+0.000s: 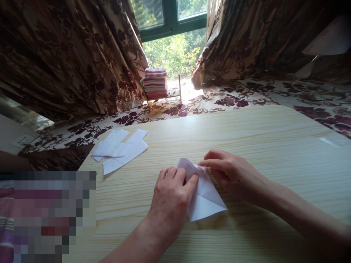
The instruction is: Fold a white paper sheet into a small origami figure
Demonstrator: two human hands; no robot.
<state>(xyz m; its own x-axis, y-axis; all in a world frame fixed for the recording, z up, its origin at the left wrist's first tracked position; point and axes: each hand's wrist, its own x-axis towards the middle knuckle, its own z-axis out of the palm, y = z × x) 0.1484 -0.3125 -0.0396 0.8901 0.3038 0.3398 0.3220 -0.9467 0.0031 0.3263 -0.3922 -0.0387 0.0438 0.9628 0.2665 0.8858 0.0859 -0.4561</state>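
A partly folded white sheet of paper (pixel 206 199) lies on the wooden table, with crease lines running across it and a pointed corner toward the right. My left hand (pixel 171 193) grips its left side, the thumb on top of the sheet and the other fingers curled. At the upper right edge, my right hand (pixel 227 168) pinches a fold of the same paper between thumb and fingers. Part of the sheet is hidden under my left hand.
Several cut white paper strips (pixel 124 148) lie overlapped at the table's (pixel 263 138) far left. Behind it, a small rack holds folded pink-striped cloths (pixel 155 83) near the window. A lamp (pixel 327 38) stands at the back right. The lower left is pixelated.
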